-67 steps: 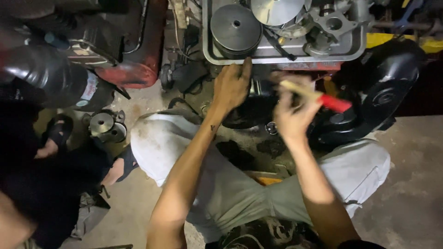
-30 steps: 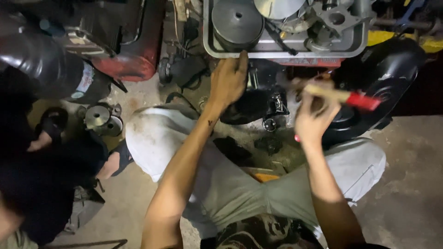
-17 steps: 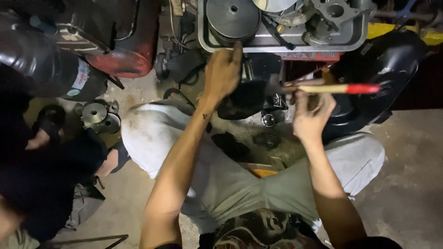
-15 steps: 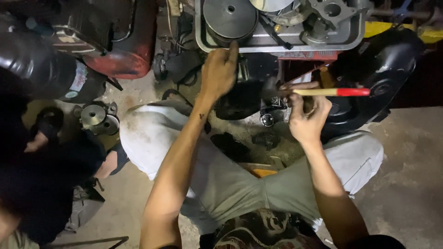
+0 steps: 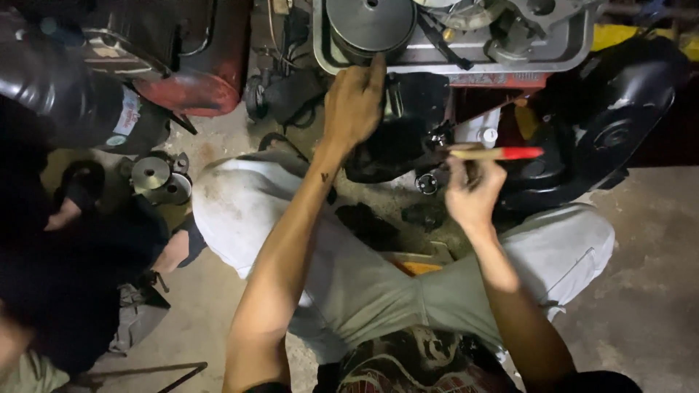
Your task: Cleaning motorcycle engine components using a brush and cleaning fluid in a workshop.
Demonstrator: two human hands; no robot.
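The left hand (image 5: 354,105) lies flat, gripping nothing, against the grey engine casing (image 5: 451,54) at the far edge, while the right hand (image 5: 473,191) pinches a red-tipped wooden brush (image 5: 495,153) just right of the black part (image 5: 397,142).

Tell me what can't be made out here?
- Head view, brush: its working end is lost in the dark engine parts.
- Right hand: the fingers' grip is hidden by the hand's back.
- Tray: cut off by the top edge.
- Person at left: dark, cut by the left edge.
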